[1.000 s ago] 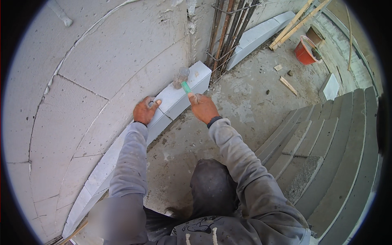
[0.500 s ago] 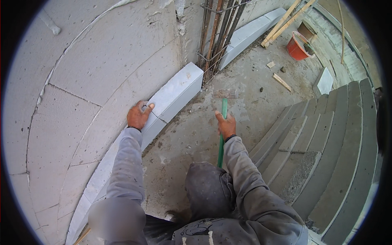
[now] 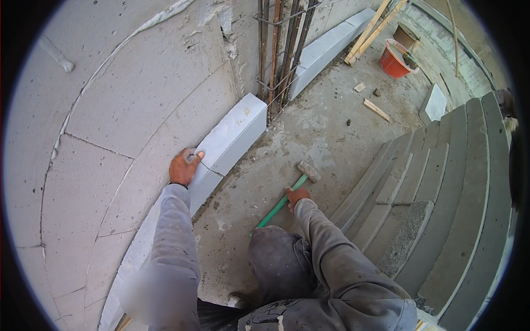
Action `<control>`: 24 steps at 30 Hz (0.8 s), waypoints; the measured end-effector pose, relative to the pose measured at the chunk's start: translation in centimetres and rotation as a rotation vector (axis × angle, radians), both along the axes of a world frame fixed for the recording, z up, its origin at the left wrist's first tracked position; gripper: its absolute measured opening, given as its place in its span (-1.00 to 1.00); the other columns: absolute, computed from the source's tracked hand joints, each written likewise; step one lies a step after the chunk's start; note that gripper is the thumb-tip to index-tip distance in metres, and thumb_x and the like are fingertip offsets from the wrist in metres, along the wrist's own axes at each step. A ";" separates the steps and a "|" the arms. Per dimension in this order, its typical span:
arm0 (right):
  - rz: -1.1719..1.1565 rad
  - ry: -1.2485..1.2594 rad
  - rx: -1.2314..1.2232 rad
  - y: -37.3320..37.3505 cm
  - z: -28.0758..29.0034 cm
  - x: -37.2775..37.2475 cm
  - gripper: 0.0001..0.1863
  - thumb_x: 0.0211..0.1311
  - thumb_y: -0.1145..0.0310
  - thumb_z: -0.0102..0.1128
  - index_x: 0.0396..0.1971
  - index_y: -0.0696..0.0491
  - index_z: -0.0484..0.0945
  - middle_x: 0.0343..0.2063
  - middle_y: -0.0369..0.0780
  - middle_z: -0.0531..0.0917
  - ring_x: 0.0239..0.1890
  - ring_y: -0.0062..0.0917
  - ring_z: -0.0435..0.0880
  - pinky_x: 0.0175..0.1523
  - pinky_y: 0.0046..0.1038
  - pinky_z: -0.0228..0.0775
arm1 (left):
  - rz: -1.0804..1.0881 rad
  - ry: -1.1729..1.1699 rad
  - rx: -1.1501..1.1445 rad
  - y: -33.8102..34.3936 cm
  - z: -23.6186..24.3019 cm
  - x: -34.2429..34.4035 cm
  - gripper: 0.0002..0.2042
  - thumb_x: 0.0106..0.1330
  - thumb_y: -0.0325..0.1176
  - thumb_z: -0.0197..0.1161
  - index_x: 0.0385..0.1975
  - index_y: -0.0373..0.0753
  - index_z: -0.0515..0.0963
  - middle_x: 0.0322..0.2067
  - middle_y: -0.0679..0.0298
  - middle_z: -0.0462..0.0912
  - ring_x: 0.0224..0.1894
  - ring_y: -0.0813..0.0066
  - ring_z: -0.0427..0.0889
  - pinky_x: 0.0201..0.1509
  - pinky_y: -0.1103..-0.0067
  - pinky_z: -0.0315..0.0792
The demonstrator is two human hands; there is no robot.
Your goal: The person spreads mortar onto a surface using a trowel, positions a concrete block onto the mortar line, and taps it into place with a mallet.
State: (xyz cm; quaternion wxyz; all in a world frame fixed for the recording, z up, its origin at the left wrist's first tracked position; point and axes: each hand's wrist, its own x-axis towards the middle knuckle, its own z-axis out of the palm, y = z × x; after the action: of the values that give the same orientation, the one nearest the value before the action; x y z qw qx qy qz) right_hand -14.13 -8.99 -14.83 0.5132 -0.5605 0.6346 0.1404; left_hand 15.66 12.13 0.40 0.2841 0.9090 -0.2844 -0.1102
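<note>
My left hand [image 3: 184, 166] lies on the top of a row of pale blocks along the wall, by the joint between two of them. Its thumb is spread from the fingers and touches the end block [image 3: 232, 129]. A hammer with a green handle [image 3: 273, 214] and a blocky grey-brown head is in my right hand [image 3: 298, 197], whose fingers wrap around the handle. The hammer slants above the floor, its head pointing away from me, apart from the blocks. The near end of the handle reaches my knee.
Upright rusty rebar [image 3: 279, 55] stands past the end block, with another pale block row [image 3: 326, 52] beyond. Stacked grey blocks [image 3: 441, 182] fill the right side. Farther off are a red bucket [image 3: 393, 62], wooden boards [image 3: 372, 33], a loose block [image 3: 433, 105] and a wood scrap [image 3: 376, 110].
My right hand has drawn nearer to me with the hammer. The handle has turned from nearly straight ahead to slanting, its head now farther right and closer. My left hand stays by the joint.
</note>
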 end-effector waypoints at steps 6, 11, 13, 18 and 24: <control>0.203 0.112 -0.080 0.5 -1.8 -0.8 -0.41 0.24 -0.10 0.09 -0.43 0.26 0.59 -0.66 -0.14 0.65 -0.64 -0.36 0.67 -0.41 -0.36 0.56 | 0.003 0.011 0.014 -0.2 -0.5 0.2 -0.54 0.21 0.05 0.25 -0.18 -0.28 0.61 -0.30 0.03 0.67 -0.21 0.19 0.63 -0.07 0.41 0.44; 0.284 0.084 -0.115 1.2 -3.0 -1.0 -0.43 0.22 -0.08 0.14 -0.46 0.25 0.60 -0.65 -0.15 0.66 -0.64 -0.39 0.67 -0.42 -0.36 0.56 | -0.008 0.004 0.014 -0.6 -0.5 0.1 -0.49 0.17 0.11 0.26 -0.13 -0.25 0.61 -0.25 -0.06 0.66 -0.15 0.05 0.63 -0.03 0.34 0.45; 0.200 0.086 -0.050 1.8 -2.6 -0.4 -0.44 0.20 -0.07 0.17 -0.49 0.25 0.61 -0.65 -0.16 0.66 -0.66 -0.41 0.66 -0.42 -0.38 0.56 | -0.003 0.008 0.022 -0.2 -0.8 0.4 -0.49 0.18 0.10 0.25 -0.11 -0.25 0.60 -0.24 -0.06 0.66 -0.15 0.04 0.63 -0.03 0.34 0.45; -0.139 -0.073 0.009 2.4 -2.8 -0.7 -0.59 0.18 0.14 0.19 -0.34 0.28 0.56 -0.50 -0.11 0.67 -0.58 -0.35 0.68 -0.45 -0.30 0.55 | 0.012 0.038 0.019 -0.2 -0.3 0.0 -0.48 0.19 0.10 0.25 -0.10 -0.25 0.59 -0.22 -0.05 0.66 -0.14 0.05 0.63 -0.02 0.34 0.45; -0.809 -0.458 0.149 -1.2 -4.3 -0.3 -0.82 0.13 0.38 0.17 -0.36 0.19 0.46 -0.54 -0.15 0.55 -0.64 -0.36 0.55 -0.59 -0.29 0.42 | 0.002 0.018 0.049 0.0 -1.0 0.2 -0.45 0.20 0.15 0.20 -0.07 -0.25 0.59 -0.18 -0.05 0.65 -0.10 0.03 0.62 0.01 0.32 0.44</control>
State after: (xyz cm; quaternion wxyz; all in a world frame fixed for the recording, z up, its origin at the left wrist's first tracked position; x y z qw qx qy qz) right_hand -14.43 -10.16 -19.12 0.6923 -0.2462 0.6608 -0.1530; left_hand 15.85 12.11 -0.58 0.2645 0.9149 -0.2779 -0.1252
